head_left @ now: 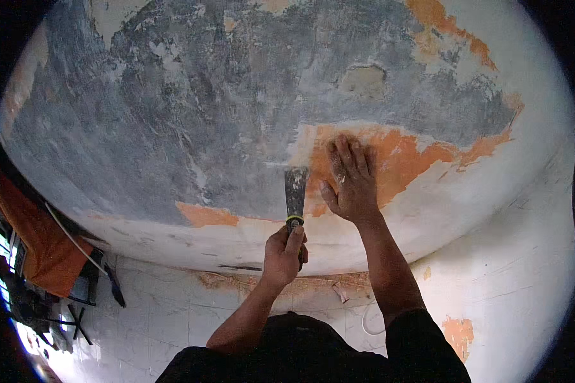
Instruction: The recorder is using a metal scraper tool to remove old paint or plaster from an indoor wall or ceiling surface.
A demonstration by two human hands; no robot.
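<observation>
My left hand (283, 256) is closed around the dark handle of a putty knife (294, 191). The knife points up, its blade flecked with white and its tip at the border between grey and orange patches of the wall (191, 102). To its right, my right hand (351, 182) lies with fingers stretched out on an orange patch (399, 159) of that wall. Nothing shows in the right hand, though its palm is hidden and its fingertips are a little blurred. Around both hands the surface is peeling, with grey, orange and white layers showing.
A shallow pale hollow (363, 82) marks the grey area above my right hand. White tiles (153, 306) cover the floor, with rubble along the wall's foot. At the lower left are an orange cloth (51, 255) and a long-handled tool (114, 284). A white cable loop (369, 319) lies near my right arm.
</observation>
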